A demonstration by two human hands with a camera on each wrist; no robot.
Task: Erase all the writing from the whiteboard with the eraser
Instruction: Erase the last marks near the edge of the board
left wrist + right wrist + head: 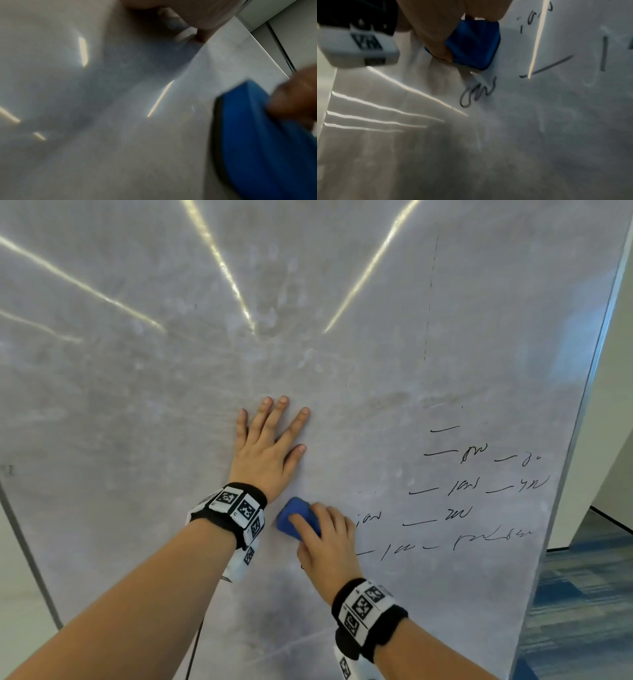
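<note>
A large whiteboard (137, 405) fills the head view, smeared grey over its left and middle. Black handwriting (472, 494) in several short lines remains at its lower right; some strokes (477, 92) show in the right wrist view. My right hand (325, 539) grips a blue eraser (296, 517) and holds it against the board just left of the writing; the eraser (474, 44) also shows close up, and blurred at the edge of the left wrist view (254, 135). My left hand (270, 440) lies flat on the board above the eraser, fingers spread.
The board's metal right edge (582, 405) runs diagonally down; beyond it are a pale wall (616, 371) and blue patterned carpet (582, 594). The left frame edge (30, 559) shows at lower left. Ceiling light reflections (222, 268) streak the upper board.
</note>
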